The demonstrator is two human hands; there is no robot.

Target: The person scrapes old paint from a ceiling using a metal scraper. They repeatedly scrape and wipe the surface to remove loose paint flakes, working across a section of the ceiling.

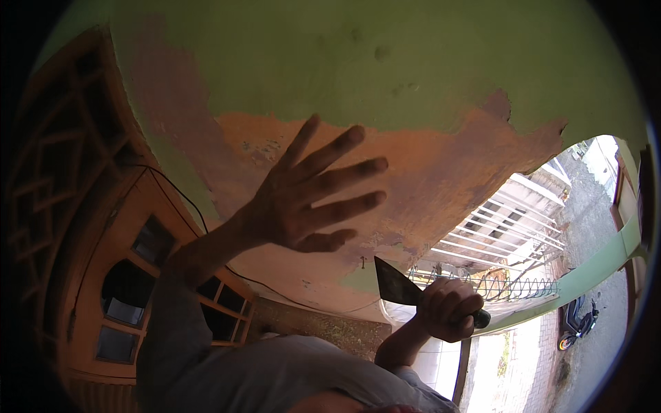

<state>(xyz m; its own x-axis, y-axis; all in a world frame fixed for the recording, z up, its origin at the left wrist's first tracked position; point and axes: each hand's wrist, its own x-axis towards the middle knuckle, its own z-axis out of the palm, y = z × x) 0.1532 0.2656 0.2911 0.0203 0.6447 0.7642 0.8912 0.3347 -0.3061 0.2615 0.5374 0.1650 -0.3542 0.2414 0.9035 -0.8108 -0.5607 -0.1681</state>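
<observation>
My left hand (299, 199) is raised in front of the wall (320, 62) with its fingers spread and nothing in it. Its back faces me, and I cannot tell whether the fingertips touch the surface. Lower and to the right, my right hand (448, 310) grips the dark handle of a scraper (396, 281). The flat, triangular metal blade points up and left, seemingly apart from the wall. Green paint covers the upper wall; below a ragged edge lies a bare patch (428, 170) of orange and mauve.
On the left stand an orange wooden door (121, 248) with glass panes and a dark lattice (51, 149). A black cable (193, 204) runs down the wall. To the right, a green railing ledge (583, 281) with coiled wire borders an opening, beyond which a motorcycle (577, 321) stands outside.
</observation>
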